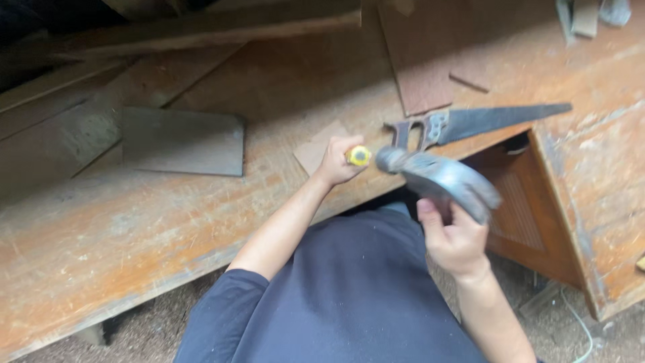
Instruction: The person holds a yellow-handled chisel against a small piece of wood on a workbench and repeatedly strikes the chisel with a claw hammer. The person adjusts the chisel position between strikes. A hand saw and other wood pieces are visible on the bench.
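Note:
My left hand (pixel 338 161) is closed around a tool with a yellow handle end (pixel 359 156), probably a chisel, held against the front edge of a worn wooden workbench (pixel 168 215). My right hand (pixel 457 238) grips a grey metal hammer (pixel 437 176). The hammer's head is raised and sits just right of the yellow handle end. Motion blurs the hammer. A small thin square of wood (pixel 316 149) lies on the bench just beyond my left hand.
A hand saw (pixel 484 121) with a dark handle lies on the bench to the right. A flat grey board (pixel 181 141) rests at the left, and a reddish panel (pixel 423 74) lies behind the saw. Long planks lie at the back. A second bench section (pixel 598 195) stands at right.

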